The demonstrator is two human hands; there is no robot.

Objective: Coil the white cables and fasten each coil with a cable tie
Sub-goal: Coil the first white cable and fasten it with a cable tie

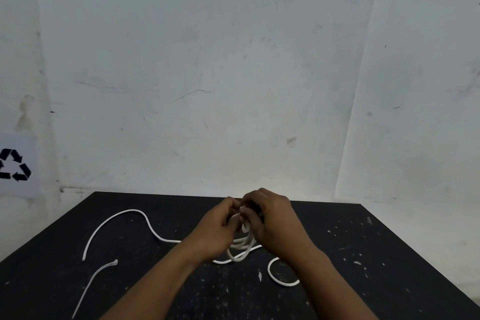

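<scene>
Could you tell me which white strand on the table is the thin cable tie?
The cable tie at the near left: thinner, almost straight, unlike the thick curving cable.

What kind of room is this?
Probably a plain workroom or workshop: a scuffed black table flecked with white, a bare stained wall, and a recycling sign at the left.

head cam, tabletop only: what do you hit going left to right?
Cable tie → loose white cable → left hand → coil → right hand, all on the black table.
</scene>
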